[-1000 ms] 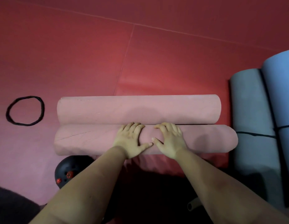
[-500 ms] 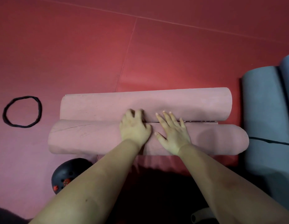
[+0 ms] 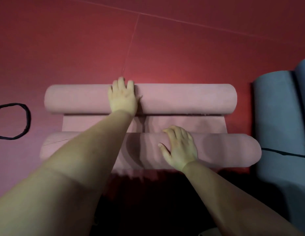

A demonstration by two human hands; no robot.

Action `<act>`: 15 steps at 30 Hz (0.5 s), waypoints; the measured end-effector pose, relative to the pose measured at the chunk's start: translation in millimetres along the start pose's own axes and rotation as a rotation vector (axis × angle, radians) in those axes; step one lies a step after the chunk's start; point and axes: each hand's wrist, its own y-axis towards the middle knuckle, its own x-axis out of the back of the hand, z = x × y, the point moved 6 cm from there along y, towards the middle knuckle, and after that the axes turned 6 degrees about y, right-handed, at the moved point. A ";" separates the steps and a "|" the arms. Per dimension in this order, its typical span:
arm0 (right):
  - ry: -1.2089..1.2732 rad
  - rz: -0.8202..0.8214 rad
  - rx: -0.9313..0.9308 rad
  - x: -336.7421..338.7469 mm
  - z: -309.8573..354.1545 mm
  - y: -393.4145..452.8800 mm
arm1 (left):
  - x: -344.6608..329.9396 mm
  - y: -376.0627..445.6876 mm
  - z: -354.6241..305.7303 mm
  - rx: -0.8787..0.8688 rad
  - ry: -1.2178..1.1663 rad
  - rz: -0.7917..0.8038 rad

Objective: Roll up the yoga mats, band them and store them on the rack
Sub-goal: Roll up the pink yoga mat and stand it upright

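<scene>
— Mat (image 3: pixel 182 125): pink, mid-frame on the red floor (image 3: pixel 80 48), rolled in from both ends. Far roll (image 3: pixel 182 98) across the centre, near roll (image 3: pixel 225 150) just below, flat strip showing between them.

— Hands?

— Left hand (image 3: pixel 122 97) flat on top of the far roll, fingers (image 3: pixel 121 82) straight and close together, tips reaching over its far edge. Right hand (image 3: pixel 180 149) resting on the near roll, fingers lightly bent over its top, thumb spread toward the left of the frame. No clamping on either roll, only pressing.

— Bands?

— Black band (image 3: pixel 28 116) lying loose on the floor at the left edge of the frame, well apart from the mat. Blue rolled mats (image 3: pixel 276 116) at the right edge, just beside the pink rolls, with a thin black band (image 3: pixel 284 152) around them.

— Rack?

— Cannot tell; not seen from here.
</scene>
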 end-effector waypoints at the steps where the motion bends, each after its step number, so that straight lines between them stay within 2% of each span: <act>1: -0.005 -0.003 -0.007 0.2 -1.2 3.8 | 6.8 11.3 -1.6 0.014 0.001 -0.003; 4: -0.004 0.025 -0.054 1.7 -6.0 20.6 | 8.4 16.8 -14.5 -0.047 0.030 0.108; 7: 0.000 0.069 -0.070 3.5 -11.7 45.5 | -7.6 -17.1 -18.5 -0.126 0.023 0.204; 10: -0.023 0.128 -0.087 5.3 -17.9 69.4 | -10.7 -65.2 -17.4 -0.193 -0.103 0.090; 12: -0.025 0.147 -0.101 6.1 -20.2 79.2 | -12.2 -86.1 -20.4 -0.213 -0.124 0.093; 15: -0.016 0.155 -0.107 8.5 -19.5 86.7 | -31.0 -90.2 -18.9 -0.150 -0.067 0.354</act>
